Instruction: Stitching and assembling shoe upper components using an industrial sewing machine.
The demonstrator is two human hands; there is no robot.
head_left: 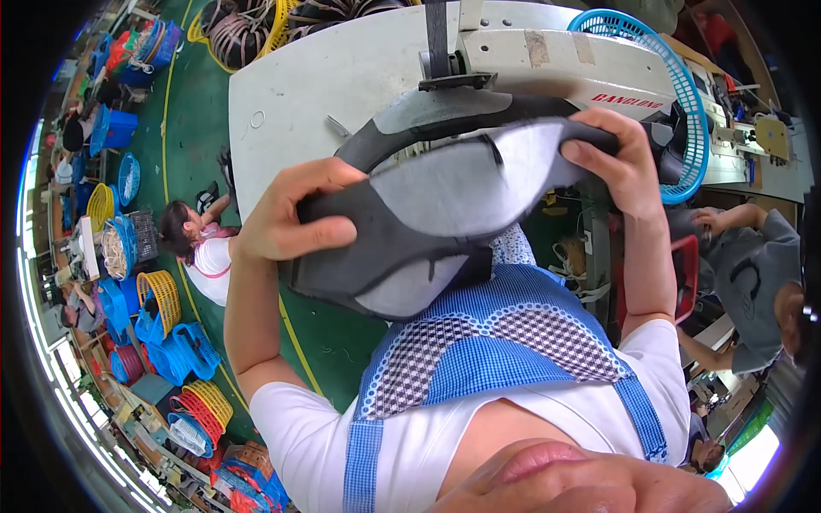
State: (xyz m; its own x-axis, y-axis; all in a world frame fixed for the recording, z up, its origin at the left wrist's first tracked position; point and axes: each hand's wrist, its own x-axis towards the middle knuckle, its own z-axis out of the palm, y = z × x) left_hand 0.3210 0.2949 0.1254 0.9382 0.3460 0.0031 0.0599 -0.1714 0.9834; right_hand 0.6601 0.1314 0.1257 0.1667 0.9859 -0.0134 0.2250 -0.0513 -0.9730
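Between my two hands is a black-and-grey ring-shaped piece [445, 197] that looks like a steering wheel cover, with smooth light grey panels set into its black band. My left hand [299, 214] grips the band at its left, thumb on top. At the upper right end, my right hand [611, 158] pinches the black part between thumb and fingers. The far side of the loop lies under the head of a white sewing machine [556, 64], on the white table [291, 94]. The near side is raised and tilted above my lap. Fingers behind the band are hidden.
A small metal tool [339, 126] and a thin ring [257, 120] lie on the table. Yellow baskets [282, 30] hold black banded pieces beyond it. A blue basket [697, 128] stands at right. One person [201, 248] is at left, another [753, 282] at right.
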